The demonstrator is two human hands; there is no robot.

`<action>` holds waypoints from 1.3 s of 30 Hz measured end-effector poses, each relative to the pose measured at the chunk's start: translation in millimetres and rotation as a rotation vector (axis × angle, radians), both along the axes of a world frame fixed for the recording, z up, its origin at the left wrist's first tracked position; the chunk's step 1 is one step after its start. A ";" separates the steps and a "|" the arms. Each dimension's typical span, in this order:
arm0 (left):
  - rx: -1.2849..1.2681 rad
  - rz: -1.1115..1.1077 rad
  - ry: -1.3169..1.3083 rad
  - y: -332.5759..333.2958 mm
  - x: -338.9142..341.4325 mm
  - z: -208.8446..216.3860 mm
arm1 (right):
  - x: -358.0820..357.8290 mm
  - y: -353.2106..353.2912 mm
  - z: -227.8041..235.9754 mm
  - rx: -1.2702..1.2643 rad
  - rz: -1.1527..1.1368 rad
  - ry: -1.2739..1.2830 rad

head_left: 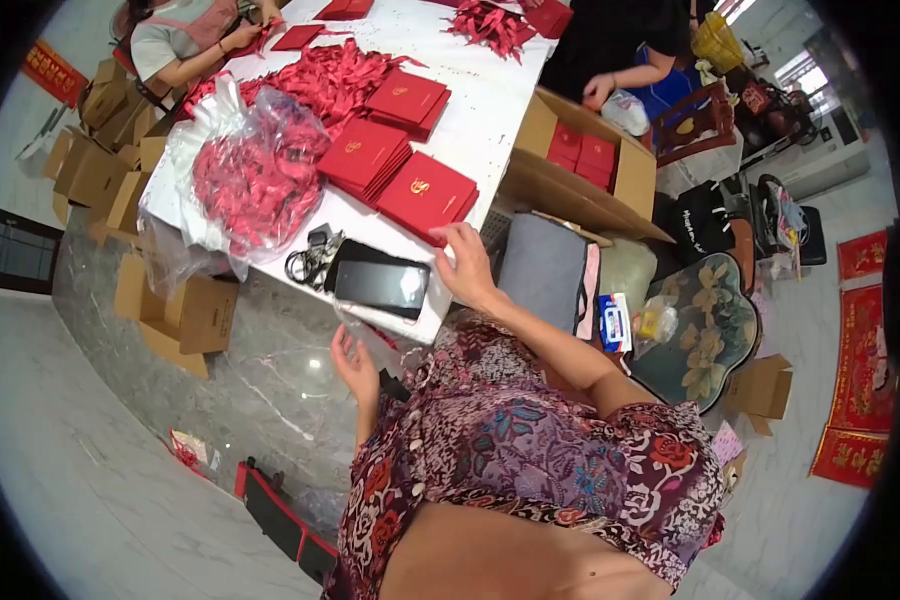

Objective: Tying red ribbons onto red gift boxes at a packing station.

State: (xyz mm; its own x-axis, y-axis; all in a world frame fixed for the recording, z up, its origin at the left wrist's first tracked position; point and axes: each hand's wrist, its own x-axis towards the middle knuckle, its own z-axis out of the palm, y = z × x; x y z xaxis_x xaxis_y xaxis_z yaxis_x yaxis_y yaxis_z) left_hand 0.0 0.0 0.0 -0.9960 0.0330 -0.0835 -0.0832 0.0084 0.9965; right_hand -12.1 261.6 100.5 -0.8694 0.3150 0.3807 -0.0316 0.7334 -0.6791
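My right hand point(464, 268) is at the table's right edge, fingers loosely bent and apart. Its fingertips are beside the near corner of a stack of red folders point(425, 195) with gold emblems; I cannot tell whether they touch. Below the near table edge hovers my left hand point(354, 364), empty, with its fingers spread. Between the two hands a dark phone point(382, 284) lies on the white table point(480, 120). Coiled black cables point(313, 258) are to its left. Behind the nearest stack stand two more stacks of red folders point(363, 155) point(407, 98).
A clear bag of red ribbons point(260, 180) and a loose ribbon heap point(340, 80) cover the table's left side. An open carton point(635, 180) with red boxes stands at right. One person point(185, 50) works far left, another point(635, 75) far right. Empty cartons point(205, 310) lie on the floor.
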 end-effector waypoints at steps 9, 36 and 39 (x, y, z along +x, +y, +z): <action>-0.188 0.261 0.006 0.8 6.8 36.7 | -40.2 13.4 -9.7 0.279 0.131 -0.143; -0.147 0.167 0.090 93.4 -41.0 79.1 | -80.2 106.0 -20.2 0.144 0.133 -0.421; -0.172 0.174 0.065 125.1 -48.4 78.9 | -99.0 127.0 -34.1 -0.006 0.308 -0.792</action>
State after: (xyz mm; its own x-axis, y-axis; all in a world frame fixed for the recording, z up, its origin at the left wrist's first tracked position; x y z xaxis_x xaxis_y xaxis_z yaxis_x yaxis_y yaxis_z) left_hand -48.4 125.1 78.9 -0.9889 -0.1485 -0.0090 -0.0344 0.1696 0.9849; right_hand -111.2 388.6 66.4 -0.9259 0.0207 -0.3772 0.2571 0.7661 -0.5890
